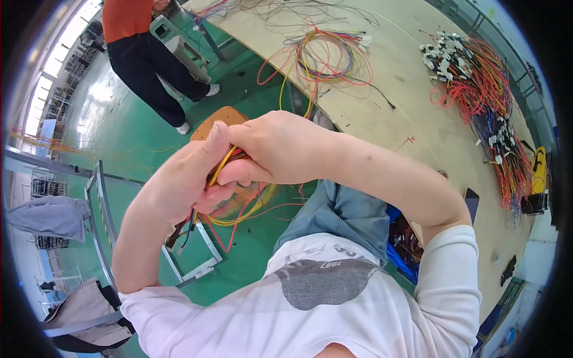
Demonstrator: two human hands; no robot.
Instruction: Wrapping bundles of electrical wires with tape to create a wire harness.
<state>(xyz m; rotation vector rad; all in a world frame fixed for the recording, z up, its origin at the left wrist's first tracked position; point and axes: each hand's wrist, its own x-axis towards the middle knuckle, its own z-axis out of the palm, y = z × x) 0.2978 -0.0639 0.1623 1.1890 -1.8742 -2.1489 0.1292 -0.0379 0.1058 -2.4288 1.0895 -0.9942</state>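
Visible in a blue plastic container (pixel 403 269), just beside the jeans (pixel 343 209): dark and reddish wires (pixel 407 240). Reaching out in front of the body with both forearms (pixel 388 170) arched inward, elbows spread wide, wrists bent toward each other. Gripping a wire bundle (pixel 224 160) between a left hand (pixel 194 164) curled around it, thumb raised, and a right hand (pixel 265 142) closed over it from the other side. Holding it above the green floor (pixel 245 253), left of the table (pixel 385 110), long axis slanting from upper right to lower left, with loose ends pointing lower left and blurred yellow and red loops (pixel 230 223) hanging beneath.
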